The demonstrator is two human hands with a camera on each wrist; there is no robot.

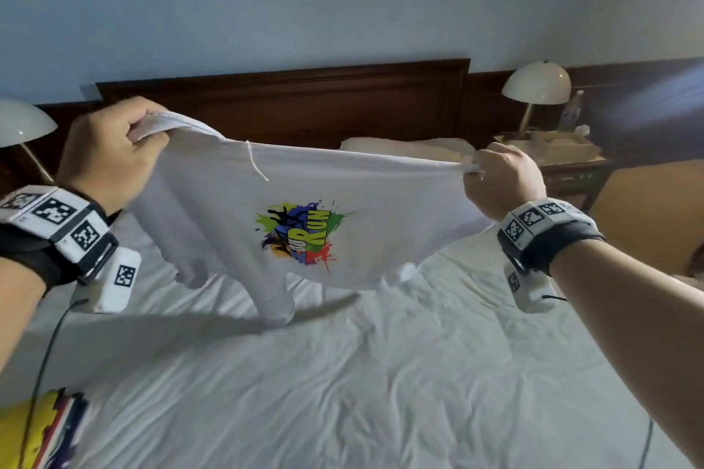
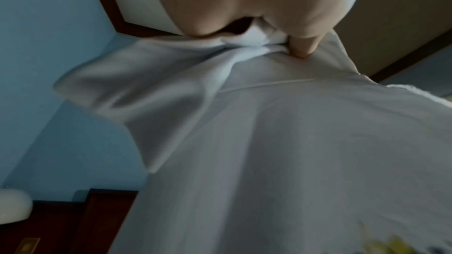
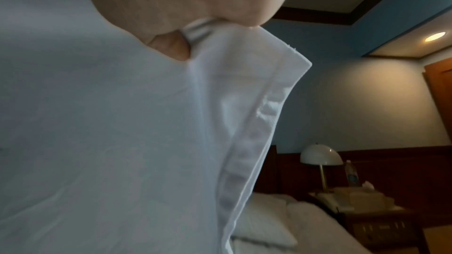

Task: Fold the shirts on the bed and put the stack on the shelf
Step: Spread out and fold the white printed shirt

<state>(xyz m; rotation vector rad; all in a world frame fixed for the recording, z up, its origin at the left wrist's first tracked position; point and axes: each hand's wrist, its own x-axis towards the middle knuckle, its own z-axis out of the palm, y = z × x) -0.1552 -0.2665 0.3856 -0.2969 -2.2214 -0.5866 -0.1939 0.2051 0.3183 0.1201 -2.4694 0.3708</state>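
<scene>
A white T-shirt (image 1: 343, 198) with a colourful splash print hangs stretched in the air above the bed (image 1: 381, 373), its lower parts drooping onto the sheet. My left hand (image 1: 114, 152) grips one bunched end of the white T-shirt (image 2: 293, 142) by a sleeve, high on the left. My right hand (image 1: 499, 179) pinches the other end of the white T-shirt (image 3: 122, 123) at its hemmed edge. Both hands hold the cloth taut at about the same height.
More coloured, yellow shirts (image 1: 42, 430) lie at the bed's near left corner. A dark wooden headboard (image 1: 304, 99) and pillows (image 1: 411, 148) stand behind. Lamps (image 1: 537, 88) flank the bed; the right nightstand (image 1: 564, 160) carries a bottle and papers.
</scene>
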